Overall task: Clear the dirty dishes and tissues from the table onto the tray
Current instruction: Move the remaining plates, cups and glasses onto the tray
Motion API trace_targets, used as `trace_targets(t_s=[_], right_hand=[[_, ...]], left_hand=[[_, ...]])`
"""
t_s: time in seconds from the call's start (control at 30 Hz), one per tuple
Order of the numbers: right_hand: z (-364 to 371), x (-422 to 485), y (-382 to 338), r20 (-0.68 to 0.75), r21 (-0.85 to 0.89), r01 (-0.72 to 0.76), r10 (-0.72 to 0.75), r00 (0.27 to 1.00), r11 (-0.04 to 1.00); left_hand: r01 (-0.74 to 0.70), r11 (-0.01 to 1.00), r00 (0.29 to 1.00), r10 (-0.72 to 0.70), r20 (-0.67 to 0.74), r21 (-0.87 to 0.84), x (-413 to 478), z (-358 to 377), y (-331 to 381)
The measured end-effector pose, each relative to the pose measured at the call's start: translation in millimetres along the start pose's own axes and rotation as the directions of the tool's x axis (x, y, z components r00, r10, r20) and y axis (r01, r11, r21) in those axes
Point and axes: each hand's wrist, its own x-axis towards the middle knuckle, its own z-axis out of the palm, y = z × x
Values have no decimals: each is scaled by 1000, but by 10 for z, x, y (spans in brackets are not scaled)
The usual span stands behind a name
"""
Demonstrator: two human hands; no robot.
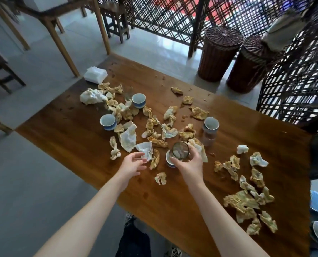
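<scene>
Right hand [188,162]: fingers curled round glass [179,151], held over cup [167,159], mid tabletop [70,130].
Left hand [134,164]: fingers spread, empty, beside tissue [145,150].
Risk: glass clips cup, tips it; one-hand grip slips.

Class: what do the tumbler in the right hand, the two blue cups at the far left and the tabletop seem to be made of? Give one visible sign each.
Tumbler in the right hand: clear glass; things show through it.
Blue cups: probably glazed ceramic, glossy white inside, blue outside.
Tabletop: likely varnished wood, brown grain with a sheen.
</scene>
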Motion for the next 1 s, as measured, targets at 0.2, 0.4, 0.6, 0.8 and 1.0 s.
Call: trace_targets(t_s=[0.2,0.4,0.6,0.8,1.0], right_hand=[[677,298,-330,12,-3,-36,36,999,999],[1108,586,-487,-29,12,-65,66,997,998],[1464,811,-507,-61,-10,-94,93,994,996],[1783,999,-459,-39,-16,-165,164,986,986],[2034,1172,-490,-41,-37,-196,194,980,980]], left_hand=[[-52,998,998,50,-44,-31,483,-745,212],[-63,994,994,55,-97,-84,969,-1391,273],[-61,992,983,41,-180,-111,1575,-1878,390],[-115,992,972,104,-209,-42,2133,-1971,562],[-169,978,967,189,-169,125,2447,-1949,584]])
